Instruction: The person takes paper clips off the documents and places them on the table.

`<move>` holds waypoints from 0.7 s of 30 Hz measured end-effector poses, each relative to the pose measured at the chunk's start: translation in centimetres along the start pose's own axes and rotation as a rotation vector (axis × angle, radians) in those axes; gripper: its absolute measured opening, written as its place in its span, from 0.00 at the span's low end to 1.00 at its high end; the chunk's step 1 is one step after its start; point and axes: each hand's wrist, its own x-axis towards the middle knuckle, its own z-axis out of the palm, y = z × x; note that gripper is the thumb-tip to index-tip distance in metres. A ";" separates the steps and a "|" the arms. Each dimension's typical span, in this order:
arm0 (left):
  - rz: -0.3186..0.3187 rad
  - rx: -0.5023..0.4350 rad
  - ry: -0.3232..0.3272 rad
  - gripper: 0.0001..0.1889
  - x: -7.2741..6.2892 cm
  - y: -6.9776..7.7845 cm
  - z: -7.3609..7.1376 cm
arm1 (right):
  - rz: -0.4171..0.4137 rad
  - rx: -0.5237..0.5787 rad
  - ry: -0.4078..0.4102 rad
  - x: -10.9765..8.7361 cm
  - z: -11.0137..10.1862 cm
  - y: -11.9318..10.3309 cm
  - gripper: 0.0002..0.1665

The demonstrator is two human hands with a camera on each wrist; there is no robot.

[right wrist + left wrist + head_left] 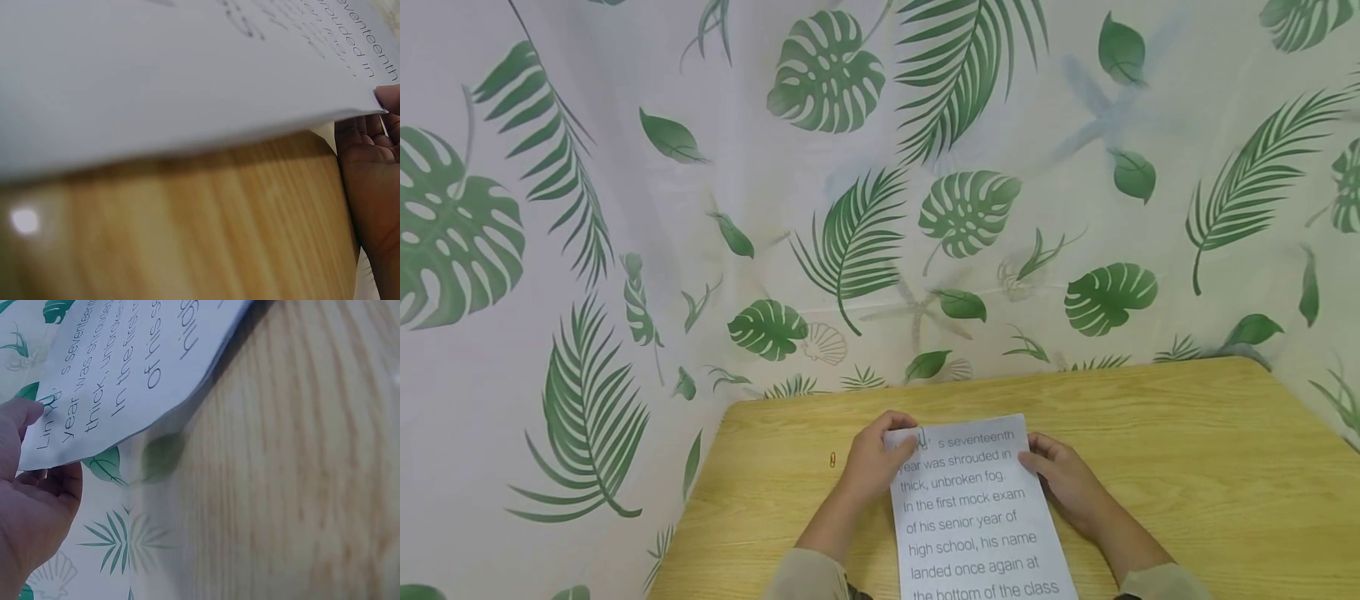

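A white printed sheet of paper (973,518) is held up over the wooden table, its large text facing the head camera. My left hand (872,462) pinches its upper left corner, thumb on the printed face and fingers behind. Just by that thumb, a green paper clip (922,437) sits at the sheet's top edge. On the other side, my right hand (1067,485) grips the right edge near the top, thumb in front. In the right wrist view, the curled fingers of the right hand (372,169) show below the paper's edge. The sheet's lower end runs out of the head view.
A small yellowish paper clip (832,459) lies on the wooden table (1180,450), left of the left hand. Behind and to the left of the table hangs a white curtain (1045,133) printed with green leaves.
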 end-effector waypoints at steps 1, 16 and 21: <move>0.004 -0.002 -0.003 0.12 0.0 0.0 0.0 | -0.001 0.001 -0.001 0.0 0.0 0.0 0.28; 0.031 0.070 -0.031 0.15 0.0 0.3 0.5 | -0.011 0.021 -0.022 -0.1 0.1 -0.1 0.28; 0.024 0.046 -0.038 0.16 -0.2 0.6 0.5 | -0.009 0.015 -0.012 -0.1 0.1 -0.1 0.27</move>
